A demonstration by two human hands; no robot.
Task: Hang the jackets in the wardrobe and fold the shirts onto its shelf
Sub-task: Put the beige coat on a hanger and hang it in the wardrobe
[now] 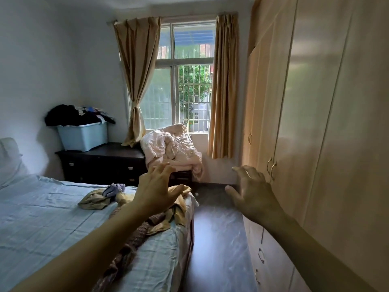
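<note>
The fingers of both hands are spread and relaxed, and nothing is held. The left hand [156, 189] is raised above the heap of clothes [96, 202] lying on the bed [42, 218]. The right hand [253, 196] is stretched out close to the wardrobe [315, 123], whose doors are closed. A light blue tub [83, 135], filled over its rim with dark and mixed clothing [69, 115], is set on a dark dresser [101, 163]. A crumpled pale quilt [168, 148] is piled beside the dresser, under the curtained window [189, 91]. The floor [216, 239] is dark wood.
</note>
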